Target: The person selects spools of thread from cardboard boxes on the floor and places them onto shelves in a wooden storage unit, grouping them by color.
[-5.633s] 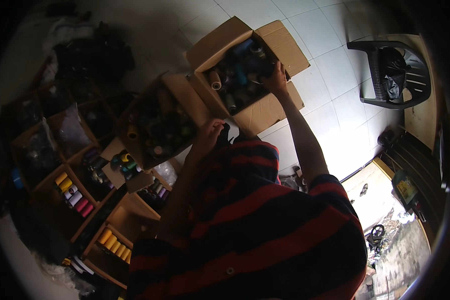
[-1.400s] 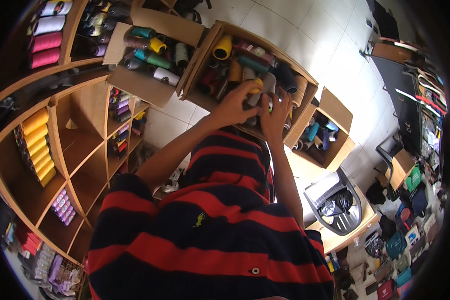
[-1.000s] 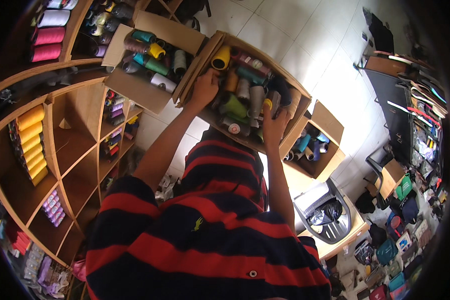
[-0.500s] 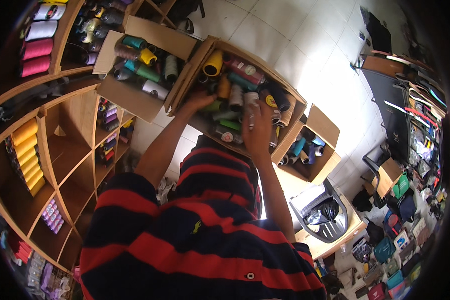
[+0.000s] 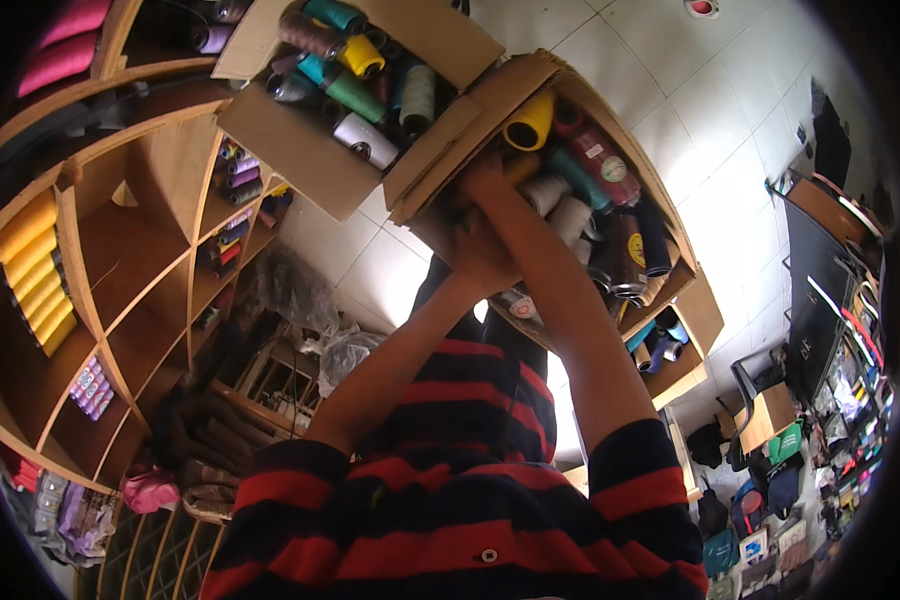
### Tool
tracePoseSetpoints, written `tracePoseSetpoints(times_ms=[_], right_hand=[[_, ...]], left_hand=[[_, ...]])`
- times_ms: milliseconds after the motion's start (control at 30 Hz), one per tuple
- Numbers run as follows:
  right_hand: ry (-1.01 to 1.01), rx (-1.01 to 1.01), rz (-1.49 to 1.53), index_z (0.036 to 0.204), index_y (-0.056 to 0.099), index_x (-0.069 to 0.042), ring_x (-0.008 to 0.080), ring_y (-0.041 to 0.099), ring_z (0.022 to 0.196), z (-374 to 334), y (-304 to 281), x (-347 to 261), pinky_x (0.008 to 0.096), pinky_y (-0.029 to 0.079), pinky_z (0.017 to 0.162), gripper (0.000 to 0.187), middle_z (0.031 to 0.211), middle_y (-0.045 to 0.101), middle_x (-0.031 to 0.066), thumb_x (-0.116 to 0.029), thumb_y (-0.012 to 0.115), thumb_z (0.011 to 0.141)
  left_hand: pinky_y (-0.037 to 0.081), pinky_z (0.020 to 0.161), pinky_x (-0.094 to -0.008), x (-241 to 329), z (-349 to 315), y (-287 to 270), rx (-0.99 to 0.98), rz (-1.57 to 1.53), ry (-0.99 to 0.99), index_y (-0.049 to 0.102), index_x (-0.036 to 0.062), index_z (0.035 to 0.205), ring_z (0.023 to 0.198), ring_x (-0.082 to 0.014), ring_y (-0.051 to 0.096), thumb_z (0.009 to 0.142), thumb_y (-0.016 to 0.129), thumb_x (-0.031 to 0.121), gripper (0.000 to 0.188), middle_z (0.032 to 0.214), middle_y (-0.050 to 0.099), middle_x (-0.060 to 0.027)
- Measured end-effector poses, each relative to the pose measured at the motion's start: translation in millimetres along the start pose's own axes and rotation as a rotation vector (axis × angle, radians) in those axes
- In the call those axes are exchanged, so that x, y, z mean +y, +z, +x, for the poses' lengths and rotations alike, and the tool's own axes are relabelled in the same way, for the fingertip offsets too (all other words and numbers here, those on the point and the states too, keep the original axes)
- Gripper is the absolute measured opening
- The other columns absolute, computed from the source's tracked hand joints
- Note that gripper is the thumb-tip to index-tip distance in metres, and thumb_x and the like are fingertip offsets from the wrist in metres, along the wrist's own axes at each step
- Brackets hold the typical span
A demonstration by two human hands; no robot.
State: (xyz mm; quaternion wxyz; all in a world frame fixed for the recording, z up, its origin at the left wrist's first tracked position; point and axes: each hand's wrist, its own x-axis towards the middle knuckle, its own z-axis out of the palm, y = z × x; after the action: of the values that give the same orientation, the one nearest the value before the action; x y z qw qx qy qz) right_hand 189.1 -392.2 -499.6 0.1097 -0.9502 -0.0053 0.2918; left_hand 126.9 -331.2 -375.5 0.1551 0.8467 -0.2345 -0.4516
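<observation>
Both of my hands reach into a cardboard box (image 5: 425, 178) full of thread cones. My right hand (image 5: 484, 182) is deep at the box's left inner side, below a yellow cone (image 5: 530, 124); shadow hides its fingers. Just nearer to me, my left hand (image 5: 484, 256) is at the near left side, partly under my right forearm. Its fingertips are hidden, and what either hand holds does not show. Beside my right forearm lie pale grey cones (image 5: 570, 218), a teal cone (image 5: 576, 178), a maroon cone (image 5: 602, 168) and a dark brown cone (image 5: 626, 252) with a yellow label.
An open box of mixed thread cones (image 5: 354, 94) adjoins on the left, its flap (image 5: 282, 150) spread out. Another box (image 5: 708, 312) with cones stands at the right. Wooden shelves (image 5: 130, 250) line the left, holding yellow cones (image 5: 36, 270). A chair (image 5: 765, 405) and bags are far right.
My right hand has moved left from the cones in the middle to the box's left side, crossing over my left hand. My left hand has shifted nearer to me. The view has turned.
</observation>
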Motion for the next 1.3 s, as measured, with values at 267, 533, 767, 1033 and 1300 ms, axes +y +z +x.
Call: tracePoseSetpoints(times_ms=[267,533,767,1033,1300], right_hand=[[-0.028,-0.154,-0.039,0.139,0.041,-0.015,0.0274,0.041,0.131,-6.7,-18.0,-0.8,0.0525,0.032,0.104,0.056,0.141,0.043,0.0102,-0.043,0.044,0.09],[0.107,-0.163,0.038,0.123,0.058,-0.011,0.023,0.054,0.119,-8.5,-16.4,0.7,0.0399,0.043,0.096,0.043,0.126,0.058,0.009,-0.03,0.058,0.084],[0.081,0.029,0.162,0.106,0.062,-0.007,0.0317,0.063,0.098,-33.0,-27.2,18.0,0.0429,0.048,0.085,0.032,0.103,0.064,0.0176,-0.027,0.06,0.081],[0.078,0.107,0.345,0.105,0.06,-0.008,0.0412,0.062,0.08,-108.4,-95.4,35.2,0.0505,0.049,0.075,0.03,0.082,0.063,0.024,-0.02,0.057,0.078],[0.103,0.143,0.817,0.118,0.057,-0.007,0.0267,0.062,0.087,-180.9,-119.9,85.4,0.0377,0.046,0.079,0.037,0.089,0.065,0.0168,-0.007,0.055,0.081]], left_hand=[[0.029,0.096,-0.0648,-7.1,-4.0,15.5,0.063,-0.056,0.066,0.034,0.0108,0.14,0.125,-0.0518,0.028,0.083,0.048,0.051,0.071,0.14,0.034,-0.021],[0.032,0.093,-0.0642,-6.0,-14.9,18.4,0.202,0.029,0.138,0.046,0.0087,0.131,0.117,-0.0514,0.038,0.085,0.048,0.04,0.056,0.13,0.045,-0.0206],[0.048,0.08,-0.0481,-44.0,-13.7,-43.9,0.018,-0.036,0.233,0.06,-0.0003,0.094,0.086,-0.0403,0.061,0.081,0.049,0.011,0.021,0.09,0.062,-0.0212],[0.049,0.083,-0.0464,-50.6,24.6,-30.5,0.09,0.176,0.046,0.054,-0.0036,0.103,0.092,-0.04,0.061,0.08,0.046,0.005,0.026,0.103,0.057,-0.0279],[0.046,0.091,-0.0432,-68.4,77.3,-10.5,0.012,0.097,0.108,0.06,0.0026,0.112,0.106,-0.0349,0.059,0.084,0.053,0.018,0.033,0.111,0.062,-0.0207]])
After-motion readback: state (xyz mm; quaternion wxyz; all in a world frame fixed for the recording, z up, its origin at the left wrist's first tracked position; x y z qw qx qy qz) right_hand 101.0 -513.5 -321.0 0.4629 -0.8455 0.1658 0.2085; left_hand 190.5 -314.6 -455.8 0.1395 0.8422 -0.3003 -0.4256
